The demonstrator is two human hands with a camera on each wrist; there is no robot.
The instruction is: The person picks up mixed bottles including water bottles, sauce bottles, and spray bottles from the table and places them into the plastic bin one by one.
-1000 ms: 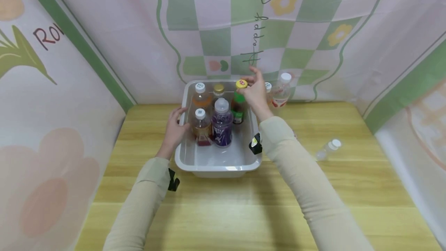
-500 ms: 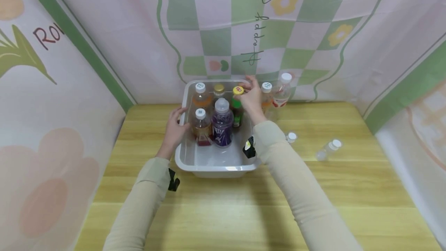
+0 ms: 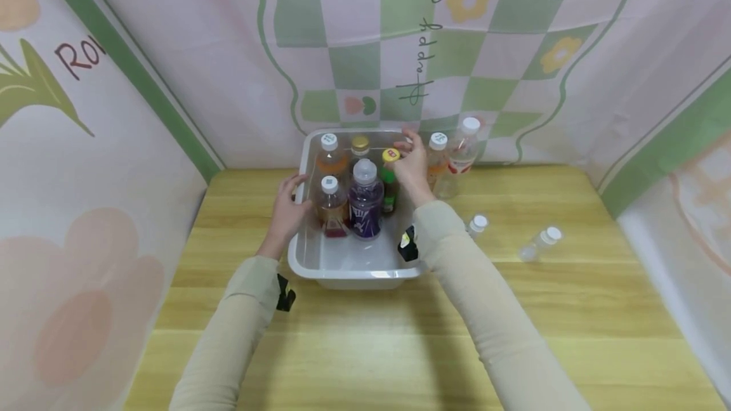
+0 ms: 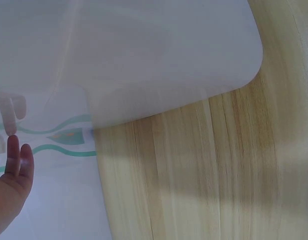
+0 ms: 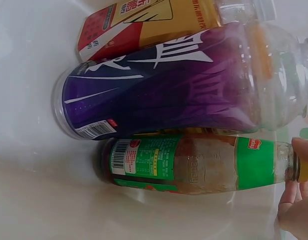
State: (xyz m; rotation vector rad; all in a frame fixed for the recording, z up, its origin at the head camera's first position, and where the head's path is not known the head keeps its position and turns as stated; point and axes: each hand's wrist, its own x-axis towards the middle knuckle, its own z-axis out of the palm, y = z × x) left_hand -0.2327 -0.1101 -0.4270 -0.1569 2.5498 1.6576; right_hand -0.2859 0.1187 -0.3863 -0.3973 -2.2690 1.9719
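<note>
A light grey plastic tub [image 3: 360,273] stands on the wooden table with several bottles in it. My right hand [image 3: 412,167] pinches a green-labelled glass bottle [image 5: 203,162] at its neck, just under the yellow cap [image 3: 391,155]. That bottle stands upright beside a purple drink bottle [image 3: 366,205]. To the purple one's left is a white-capped bottle with a red and gold label [image 3: 334,214]. Behind them stand an orange drink bottle [image 3: 331,160] and a gold-capped bottle [image 3: 360,148]. My left hand [image 3: 287,211] rests at the tub's left rim, fingers loosely extended.
Right of the tub, a white-capped orange drink bottle [image 3: 437,160] and a clear bottle with a red-marked label [image 3: 464,151] stand by the back wall. Two small white-capped bottles are nearer: one [image 3: 478,223] partly behind the right sleeve, another [image 3: 539,245] farther right.
My right hand has moved left and down with the yellow-capped bottle, lowering it beside the purple one. The orange bottle outside the tub has come into fuller view. My left hand stays at the rim.
</note>
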